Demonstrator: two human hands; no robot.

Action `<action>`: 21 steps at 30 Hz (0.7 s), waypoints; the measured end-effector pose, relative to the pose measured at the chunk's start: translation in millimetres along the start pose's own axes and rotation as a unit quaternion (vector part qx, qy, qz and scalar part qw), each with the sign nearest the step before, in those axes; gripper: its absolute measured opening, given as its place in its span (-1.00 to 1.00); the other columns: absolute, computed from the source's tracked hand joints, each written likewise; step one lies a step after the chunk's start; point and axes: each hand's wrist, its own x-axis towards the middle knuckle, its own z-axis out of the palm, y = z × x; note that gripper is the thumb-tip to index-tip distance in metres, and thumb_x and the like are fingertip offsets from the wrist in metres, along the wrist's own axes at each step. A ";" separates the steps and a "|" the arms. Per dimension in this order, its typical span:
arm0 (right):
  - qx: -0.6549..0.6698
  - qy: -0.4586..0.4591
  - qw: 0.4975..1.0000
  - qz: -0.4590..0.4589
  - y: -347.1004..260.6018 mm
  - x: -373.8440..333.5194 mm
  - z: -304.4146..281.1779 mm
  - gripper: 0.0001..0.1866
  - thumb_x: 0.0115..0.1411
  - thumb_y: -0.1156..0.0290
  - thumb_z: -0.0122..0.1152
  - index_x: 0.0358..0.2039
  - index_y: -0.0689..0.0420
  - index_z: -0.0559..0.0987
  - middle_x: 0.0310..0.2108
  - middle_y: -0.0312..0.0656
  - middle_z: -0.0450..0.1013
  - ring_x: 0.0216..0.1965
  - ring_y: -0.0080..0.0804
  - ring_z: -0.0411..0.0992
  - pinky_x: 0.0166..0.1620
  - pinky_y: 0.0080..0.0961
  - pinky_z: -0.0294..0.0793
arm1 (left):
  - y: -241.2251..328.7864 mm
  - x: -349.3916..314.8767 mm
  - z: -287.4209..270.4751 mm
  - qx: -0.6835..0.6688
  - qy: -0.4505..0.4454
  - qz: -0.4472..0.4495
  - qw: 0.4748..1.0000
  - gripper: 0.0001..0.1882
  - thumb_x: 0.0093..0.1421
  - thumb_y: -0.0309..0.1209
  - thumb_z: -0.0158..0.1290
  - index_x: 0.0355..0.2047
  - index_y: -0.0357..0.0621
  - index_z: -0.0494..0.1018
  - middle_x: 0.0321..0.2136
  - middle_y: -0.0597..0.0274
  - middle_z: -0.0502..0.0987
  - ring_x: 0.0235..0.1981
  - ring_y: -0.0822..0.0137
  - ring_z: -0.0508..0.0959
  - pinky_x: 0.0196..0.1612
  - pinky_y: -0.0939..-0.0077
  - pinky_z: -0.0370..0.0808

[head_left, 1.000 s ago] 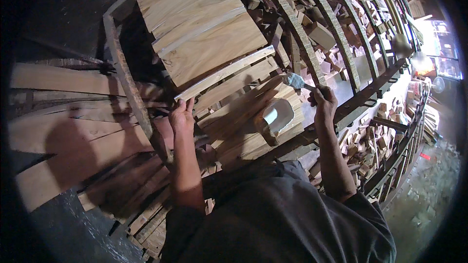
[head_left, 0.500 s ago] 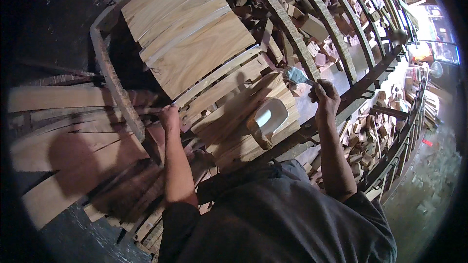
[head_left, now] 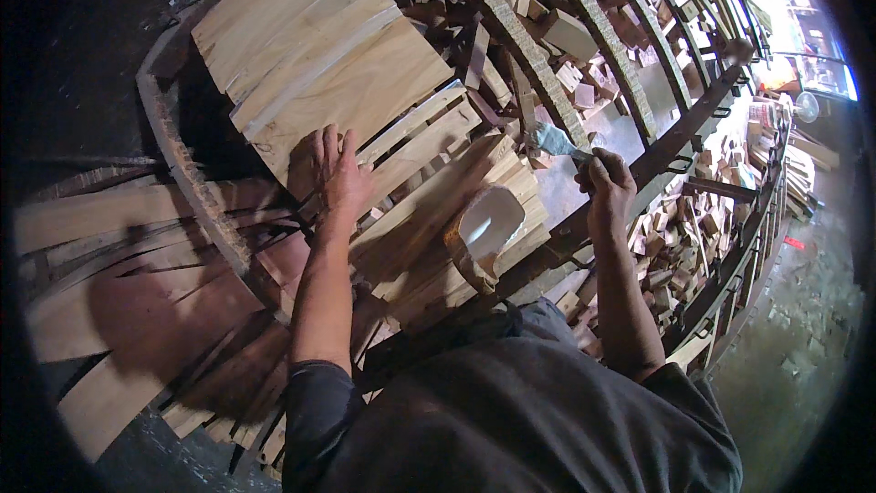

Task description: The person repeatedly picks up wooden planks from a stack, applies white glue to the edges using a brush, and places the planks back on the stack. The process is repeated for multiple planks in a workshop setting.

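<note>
My left hand (head_left: 341,175) lies with its fingers stretched out on the near edge of a panel of pale wooden boards (head_left: 328,55). White lines of what looks like glue run along the joints between those boards. My right hand (head_left: 606,181) grips the handle of a brush (head_left: 555,141), its bristles coated whitish-blue and pointing left, held up off the wood. Beside the panel, narrow wooden strips (head_left: 415,157) lie parallel. Nearer to me, an open-topped container (head_left: 474,265) with white liquid inside stands on wooden planks (head_left: 401,265).
A curved metal bar (head_left: 173,141) passes left of the panel. Several long metal bars (head_left: 511,36) cross above heaped wood offcuts (head_left: 570,36) at the far right. A dark rail (head_left: 657,160) runs diagonally beside my right hand. Loose planks (head_left: 137,292) are stacked at left.
My left hand has moved from the ends of the strips up onto the panel, its fingers opening out flat. The brush stays in my right hand at nearly the same place.
</note>
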 end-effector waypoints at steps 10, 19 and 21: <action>0.002 -0.027 1.000 -0.006 5.4 6.2 6.5 -0.75 0.25 0.47 0.17 -0.10 0.32 0.53 -0.38 -0.17 0.52 -0.47 -0.47 0.44 -0.42 -0.56 0.37 | -2.1 -3.6 15.2 -0.006 0.084 0.016 0.996 -0.47 -0.01 -0.46 0.21 0.02 -0.18 0.38 0.10 -0.02 0.35 0.17 -0.14 0.28 0.23 -0.01 0.21; 0.003 -0.013 0.999 -0.029 9.0 2.9 10.8 -0.75 0.23 0.51 0.18 -0.09 0.32 0.54 -0.47 -0.27 0.47 -0.56 -0.58 0.32 -0.49 -0.62 0.25 | 9.0 -71.6 9.3 -0.109 0.033 -0.007 0.993 -0.54 0.00 -0.46 0.21 -0.04 -0.21 0.43 -0.06 0.07 0.43 0.04 -0.06 0.36 0.12 0.08 0.31; 0.011 -0.032 0.999 -0.024 18.0 4.7 0.6 -0.75 0.24 0.51 0.16 -0.09 0.31 0.54 -0.47 -0.29 0.46 -0.55 -0.59 0.31 -0.47 -0.63 0.24 | 9.2 -78.9 17.7 -0.110 0.022 -0.011 0.994 -0.48 -0.01 -0.47 0.22 0.01 -0.21 0.41 0.00 0.07 0.40 0.09 -0.05 0.33 0.17 0.07 0.28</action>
